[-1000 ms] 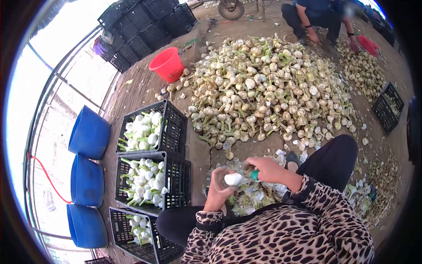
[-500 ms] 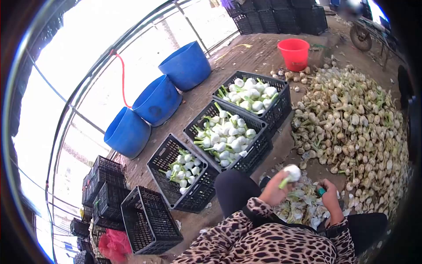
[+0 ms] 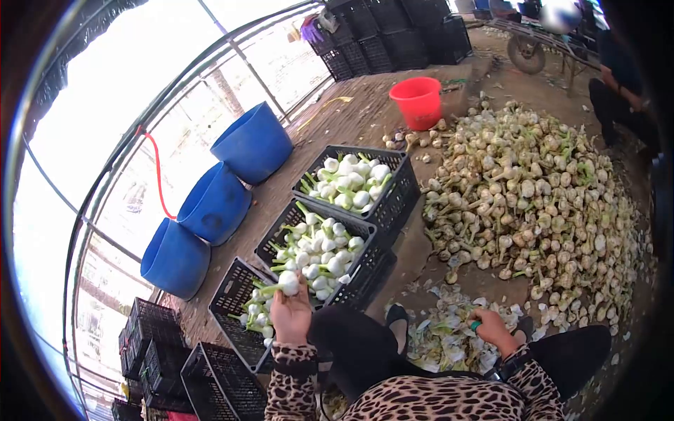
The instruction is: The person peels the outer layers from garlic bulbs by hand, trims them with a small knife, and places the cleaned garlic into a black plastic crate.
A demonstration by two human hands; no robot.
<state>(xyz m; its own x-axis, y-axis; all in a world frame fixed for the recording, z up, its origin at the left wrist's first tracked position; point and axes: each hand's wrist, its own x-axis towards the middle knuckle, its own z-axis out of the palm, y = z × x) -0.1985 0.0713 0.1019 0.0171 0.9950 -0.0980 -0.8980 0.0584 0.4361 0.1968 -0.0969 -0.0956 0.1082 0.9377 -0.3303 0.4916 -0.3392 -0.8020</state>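
Observation:
My left hand (image 3: 291,319) grips a peeled white garlic bulb (image 3: 288,283) with a green stem, held over the nearest part-filled black crate (image 3: 223,303). More peeled bulbs (image 3: 256,316) lie inside that crate. Beside it stands a fuller black crate (image 3: 375,245) of white bulbs, which the held bulb overlaps in this view. My right hand (image 3: 497,331) is closed above a heap of peelings (image 3: 439,333), with a green band or cover (image 3: 476,325) at the thumb. I cannot tell what its curled fingers hold.
A large pile of unpeeled garlic (image 3: 533,203) spreads at the right, with a seated person (image 3: 621,98) beyond. A third filled crate (image 3: 404,175), a red bucket (image 3: 418,105) and blue tubs (image 3: 175,259) stand farther off. Stacked black crates (image 3: 158,344) are at lower left.
My left hand has carried the garlic bulb left, from above the peelings to over the crates. My right hand has stayed near the peelings and sits slightly lower. The view has shifted right.

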